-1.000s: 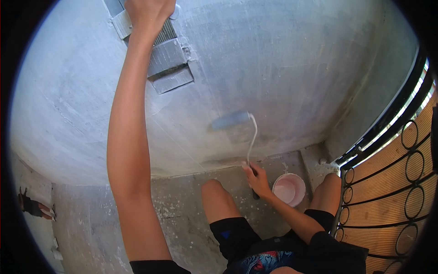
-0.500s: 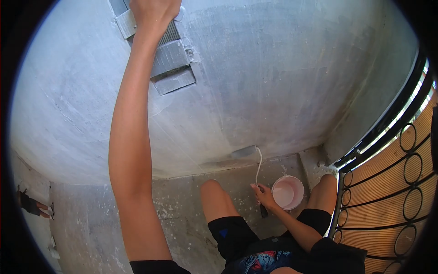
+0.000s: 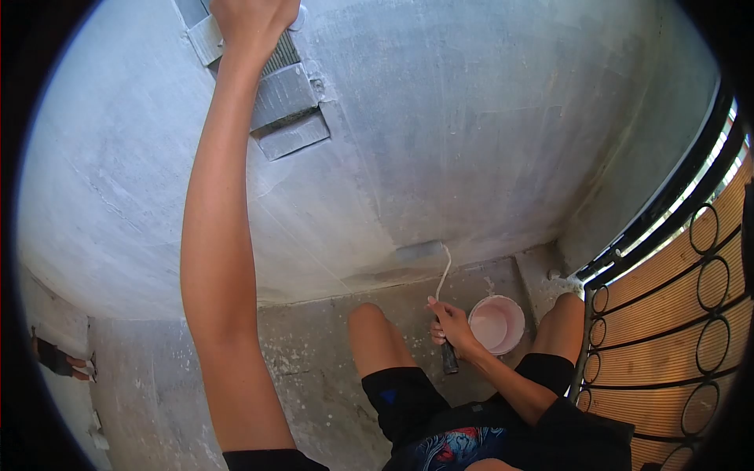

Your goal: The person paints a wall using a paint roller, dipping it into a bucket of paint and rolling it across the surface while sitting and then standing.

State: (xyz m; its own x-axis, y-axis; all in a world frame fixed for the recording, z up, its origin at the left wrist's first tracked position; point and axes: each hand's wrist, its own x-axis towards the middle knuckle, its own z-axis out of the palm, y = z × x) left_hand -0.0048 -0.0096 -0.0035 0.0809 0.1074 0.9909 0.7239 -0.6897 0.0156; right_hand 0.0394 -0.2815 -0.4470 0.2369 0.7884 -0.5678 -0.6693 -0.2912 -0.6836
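Observation:
My right hand is closed around the black handle of a paint roller. The roller's sleeve presses against the foot of the grey wall, beside a darker wet-looking patch. Just right of that hand, a pale pinkish bucket with whitish liquid in it stands on the floor. My left arm reaches up to the wall. At the top edge of the view, my left hand is at a recess with grey blocks; its fingers are out of sight, so its grip does not show.
A black metal gate with ring ornaments and orange-brown ribbed panels bounds the right side. My bent knees are on either side of the bucket. Pale spots mark the concrete floor. Another person appears at the far left.
The roller has shifted slightly upward on the wall, and my right hand has turned a little on the handle. My left arm stays raised. The view has moved slightly.

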